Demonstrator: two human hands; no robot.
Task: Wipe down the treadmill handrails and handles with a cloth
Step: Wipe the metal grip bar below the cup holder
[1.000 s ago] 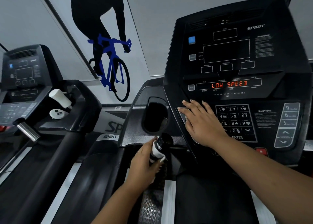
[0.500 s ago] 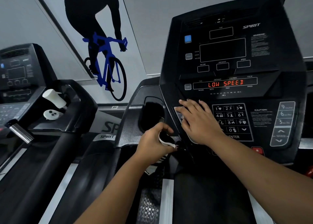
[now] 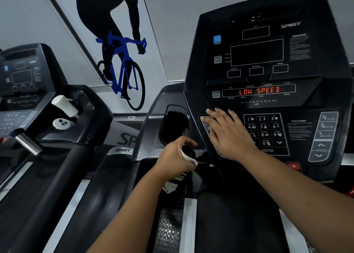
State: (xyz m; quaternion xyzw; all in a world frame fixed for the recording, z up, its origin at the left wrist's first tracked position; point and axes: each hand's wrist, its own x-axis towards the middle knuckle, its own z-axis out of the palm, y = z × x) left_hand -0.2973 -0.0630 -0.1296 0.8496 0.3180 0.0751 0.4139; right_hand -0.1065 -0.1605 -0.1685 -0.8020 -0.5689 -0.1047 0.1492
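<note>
Left grip: left hand [image 3: 172, 157] curled tight round the cloth [image 3: 173, 183], wrapped on the handle [image 3: 188, 151] just left of the console [image 3: 325, 76]
Cloth: white, dark stripes, loose end hanging below the fist
Handle: black end cap showing past the fingers
Right grip: right hand [image 3: 229, 136] flat, fingers straight, holding nothing, resting on the keypad [image 3: 266, 130]
Display: LOW SPEED in red
Far left: second treadmill [image 3: 92, 107], white bottle [image 3: 64, 105] lying on it

left hand [image 3: 172, 157] grips black-capped handle [image 3: 188, 151], apparently through a white cloth [image 3: 173, 184] hanging below | right hand [image 3: 228, 136] flat on left edge of console [image 3: 316, 65] keypad [image 3: 265, 130] | display [image 3: 258, 91] reads LOW SPEED | white cylinder [image 3: 64, 105] tilted on neighbouring treadmill [image 3: 95, 107] at left
</note>
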